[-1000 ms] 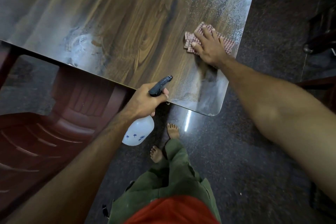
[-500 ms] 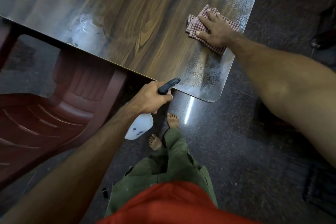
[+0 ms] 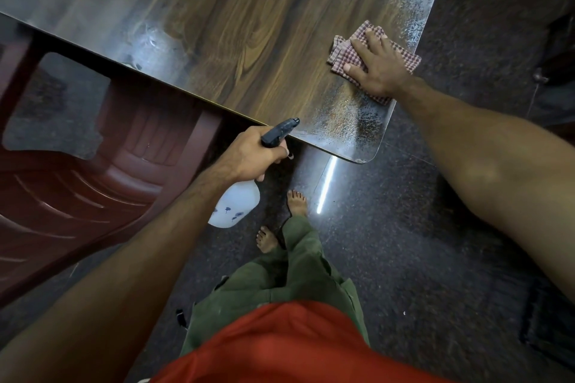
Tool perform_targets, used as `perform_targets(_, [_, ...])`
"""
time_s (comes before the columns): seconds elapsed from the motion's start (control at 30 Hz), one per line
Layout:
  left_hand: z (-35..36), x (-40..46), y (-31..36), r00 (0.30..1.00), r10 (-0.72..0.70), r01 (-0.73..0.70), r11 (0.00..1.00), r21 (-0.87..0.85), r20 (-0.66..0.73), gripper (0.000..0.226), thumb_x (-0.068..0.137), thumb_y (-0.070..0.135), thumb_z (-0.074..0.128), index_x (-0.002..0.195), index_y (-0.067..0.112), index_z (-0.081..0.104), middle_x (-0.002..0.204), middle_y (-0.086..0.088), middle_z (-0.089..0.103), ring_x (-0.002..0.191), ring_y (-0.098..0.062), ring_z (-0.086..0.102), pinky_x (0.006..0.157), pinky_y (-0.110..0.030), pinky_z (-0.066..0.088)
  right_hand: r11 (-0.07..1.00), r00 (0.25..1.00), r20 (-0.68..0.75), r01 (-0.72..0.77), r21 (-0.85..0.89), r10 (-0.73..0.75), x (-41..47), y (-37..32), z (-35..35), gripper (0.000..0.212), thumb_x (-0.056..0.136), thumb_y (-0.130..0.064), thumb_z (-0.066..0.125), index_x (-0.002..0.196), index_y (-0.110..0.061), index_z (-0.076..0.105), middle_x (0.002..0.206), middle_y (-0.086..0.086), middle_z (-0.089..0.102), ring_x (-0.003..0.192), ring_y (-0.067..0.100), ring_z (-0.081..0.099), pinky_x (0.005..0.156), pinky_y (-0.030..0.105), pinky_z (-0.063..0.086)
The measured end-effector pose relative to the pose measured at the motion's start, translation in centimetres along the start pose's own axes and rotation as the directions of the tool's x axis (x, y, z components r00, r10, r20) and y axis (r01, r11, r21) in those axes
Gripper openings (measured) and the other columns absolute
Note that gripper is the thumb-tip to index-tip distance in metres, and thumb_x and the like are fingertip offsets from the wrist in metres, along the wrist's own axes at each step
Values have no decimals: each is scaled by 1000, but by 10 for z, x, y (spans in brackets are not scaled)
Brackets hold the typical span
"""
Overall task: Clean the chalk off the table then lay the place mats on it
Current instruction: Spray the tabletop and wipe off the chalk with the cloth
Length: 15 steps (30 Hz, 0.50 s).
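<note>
The wood-grain table (image 3: 236,28) fills the upper part of the head view, wet and speckled along its right edge and near corner. A faint white chalk smear (image 3: 149,40) shows near the table's front edge. My right hand (image 3: 376,65) presses flat, fingers straight, on a folded red-checked cloth (image 3: 340,50) close to the right edge. Below the front edge, off the table, my left hand (image 3: 249,155) grips a white spray bottle (image 3: 235,207) by its black trigger head.
A dark red plastic chair (image 3: 77,190) stands at the left, tucked against the table's front edge. My bare feet (image 3: 295,202) are on the dark speckled floor (image 3: 404,242) by the table's rounded corner. Dark furniture shows at the far right.
The cloth under my right hand now lies nearer the table's near right corner. The view has tilted down. My left hand still holds the bottle below the edge.
</note>
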<state>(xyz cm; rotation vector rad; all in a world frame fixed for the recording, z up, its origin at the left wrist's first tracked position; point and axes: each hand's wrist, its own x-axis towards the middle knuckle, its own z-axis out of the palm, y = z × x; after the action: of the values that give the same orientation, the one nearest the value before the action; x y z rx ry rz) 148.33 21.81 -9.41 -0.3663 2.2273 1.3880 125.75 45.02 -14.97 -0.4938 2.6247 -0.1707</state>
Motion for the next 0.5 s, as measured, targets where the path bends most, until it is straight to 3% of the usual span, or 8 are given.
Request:
perform_targets(0.07, [-4, 0, -1, 999, 8, -11, 996, -87, -40, 4, 88, 12, 63, 91, 11, 66, 90, -12, 70, 38, -19, 50, 45, -25, 43, 1000, 1000, -20, -10, 2, 10, -9, -1, 7, 69, 100, -62, 28, 158, -33, 3, 166, 4, -11, 151, 32, -8, 119, 56, -2])
perform_targets(0.17, [-13, 2, 2, 992, 23, -46, 981, -186, -123, 14, 89, 13, 65, 103, 7, 66, 90, -17, 68, 36, -16, 49, 46, -26, 44, 1000, 997, -81, -16, 18, 18, -30, -9, 26, 68, 100, -62, 22, 158, -33, 3, 166, 4, -9, 151, 32, -7, 120, 55, -4])
perform_targets(0.27, [-24, 5, 10, 975, 47, -101, 965, -244, -215, 18, 89, 12, 66, 105, 4, 65, 88, -22, 66, 35, -16, 48, 45, -26, 45, 1000, 985, -173, -18, 3, 18, -67, -28, 58, 68, 99, -63, 18, 158, -31, 5, 166, 5, -6, 152, 30, -6, 121, 56, -2])
perform_targets(0.33, [-32, 8, 17, 963, 63, -133, 957, -259, -262, 19, 89, 12, 66, 106, 4, 65, 87, -14, 67, 34, -14, 48, 44, -24, 45, 1000, 977, -215, -13, -14, 9, -90, -48, 79, 68, 99, -63, 16, 158, -31, 8, 166, 5, -3, 152, 30, -4, 121, 55, -2])
perform_targets(0.5, [-46, 20, 34, 943, 107, -196, 945, -264, -316, 18, 88, 13, 67, 105, 7, 66, 99, -11, 69, 35, -14, 48, 44, -25, 45, 999, 972, -236, -9, -44, -1, -103, -84, 96, 67, 99, -61, 20, 158, -30, 13, 167, 2, 0, 152, 30, -1, 121, 54, 2])
